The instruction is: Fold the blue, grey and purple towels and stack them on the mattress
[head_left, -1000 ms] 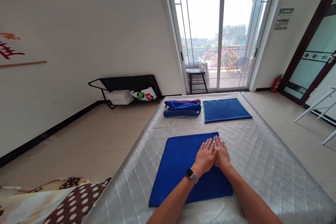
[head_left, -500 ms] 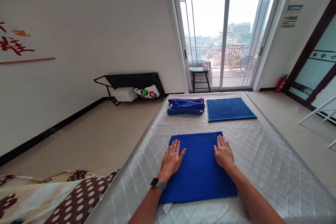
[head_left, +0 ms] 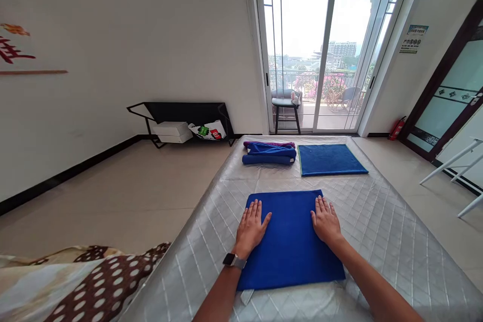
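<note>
So the blue cloth (head_left: 289,241) is right in the middle of things, lying flat as a neat rectangle, so I'm using it as the clock centre. The left hand (head_left: 250,229) is palm down around its 10 o'clock edge, the right hand (head_left: 326,221) around 2 o'clock. Both grips are wide, fingers out straight, just resting on the fabric. There's a watch (head_left: 229,259) on the left wrist, and a small white tag (head_left: 246,296) pokes out at 7 o'clock.

Everything's on a bed (head_left: 388,241) with a silvery quilted cover. Toward 9 there's a brown and cream blanket (head_left: 101,282) with white dots on part of it. Farther up the bed, a bundle of folded cloths (head_left: 269,153), blue plus some purple, sits between 11 and 12, and a green-edged blue cloth (head_left: 332,159) lies flat at 1.

Storage-wise, there's a low black rack (head_left: 184,110) against the wall between 10 and 11. It's got white boxes (head_left: 171,132) (looks like two stacked, can't see inside) and a white bag (head_left: 207,131) with green and red print.

Round at 2 there's a red fire extinguisher (head_left: 397,128) beside a dark-framed door (head_left: 456,78). Farthest off, past 12, a dark stool (head_left: 285,103) stands by the sliding glass door (head_left: 323,55), with a balcony and pink flowers outside.
</note>
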Motion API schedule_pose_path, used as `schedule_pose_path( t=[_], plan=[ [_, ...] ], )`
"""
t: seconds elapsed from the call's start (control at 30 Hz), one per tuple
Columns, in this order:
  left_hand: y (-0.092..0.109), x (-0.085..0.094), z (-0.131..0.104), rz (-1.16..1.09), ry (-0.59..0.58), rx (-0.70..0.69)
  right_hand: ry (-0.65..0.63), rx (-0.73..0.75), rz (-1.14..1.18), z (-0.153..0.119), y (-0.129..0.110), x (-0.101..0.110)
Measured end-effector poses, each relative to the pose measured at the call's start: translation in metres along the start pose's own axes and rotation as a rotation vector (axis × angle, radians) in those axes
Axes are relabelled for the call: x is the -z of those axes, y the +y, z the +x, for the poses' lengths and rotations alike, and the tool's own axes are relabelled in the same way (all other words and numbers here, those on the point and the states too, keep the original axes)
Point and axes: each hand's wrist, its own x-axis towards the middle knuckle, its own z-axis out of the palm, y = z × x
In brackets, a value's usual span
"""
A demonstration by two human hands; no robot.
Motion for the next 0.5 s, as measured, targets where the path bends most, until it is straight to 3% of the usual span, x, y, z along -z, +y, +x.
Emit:
schedule_pose_path(
  t=[0.3,0.5],
  plan=[
    [0.001,-0.001,0.0,0.005,0.023,-0.011,-0.013,-0.002,0.079,-0.014,0.002,-0.013],
    [-0.014,0.0,0.003,0.032,-0.016,-0.02,-0.002,-0.008,0.116,-0.013,0.001,-0.013]
  ],
)
